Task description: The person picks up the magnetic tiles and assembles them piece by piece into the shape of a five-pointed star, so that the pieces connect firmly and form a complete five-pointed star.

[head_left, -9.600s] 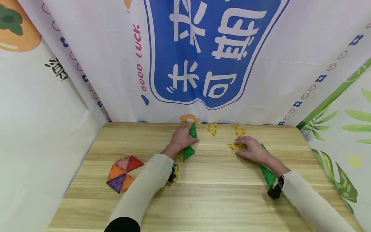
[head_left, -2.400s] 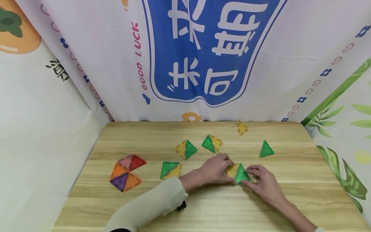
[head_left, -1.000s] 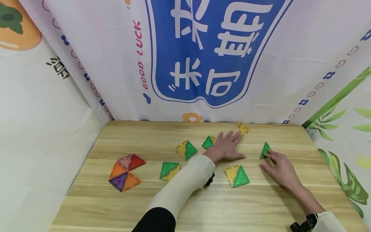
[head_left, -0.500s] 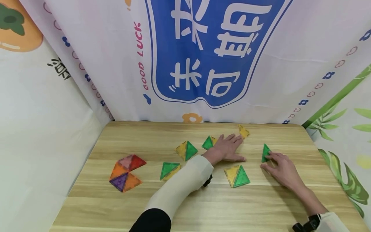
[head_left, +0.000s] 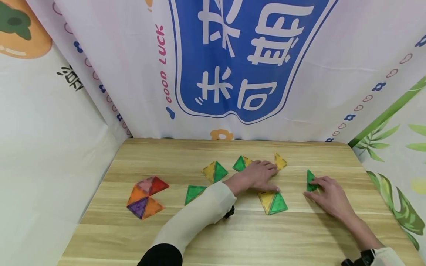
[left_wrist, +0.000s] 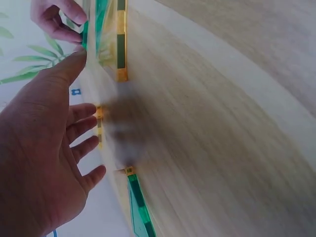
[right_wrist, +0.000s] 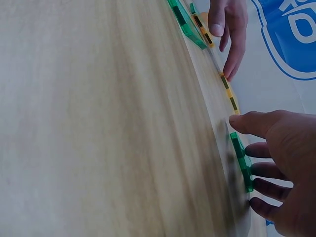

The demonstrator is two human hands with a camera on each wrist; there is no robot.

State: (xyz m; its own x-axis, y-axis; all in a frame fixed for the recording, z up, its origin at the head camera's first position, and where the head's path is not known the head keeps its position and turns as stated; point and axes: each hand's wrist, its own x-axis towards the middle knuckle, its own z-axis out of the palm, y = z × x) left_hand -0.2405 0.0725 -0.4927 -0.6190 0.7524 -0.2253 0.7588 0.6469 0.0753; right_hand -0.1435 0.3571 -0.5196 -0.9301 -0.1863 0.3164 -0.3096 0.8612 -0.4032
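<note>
The person is pairing loose triangle tiles on the wooden table (head_left: 233, 236), one green with one yellow. Four such pairs are already lying joined: one at the near centre (head_left: 273, 202), one behind it to the left (head_left: 215, 171), one partly hidden under the left sleeve (head_left: 194, 192), and one at the left wrist (head_left: 242, 163). Two single tiles are remaining. The left hand (head_left: 259, 175) is lying flat with fingers stretched out, its fingertips touching the lone yellow triangle (head_left: 280, 162) near the back. The right hand (head_left: 329, 195) is resting its spread fingers on the lone green triangle (head_left: 311, 180) – whether it is pinching the edge cannot be told. These two tiles are sitting apart, so, judging by the layout, one last pair is left to join – the multicoloured tile cluster (head_left: 146, 197) is sitting untouched at far left
</note>
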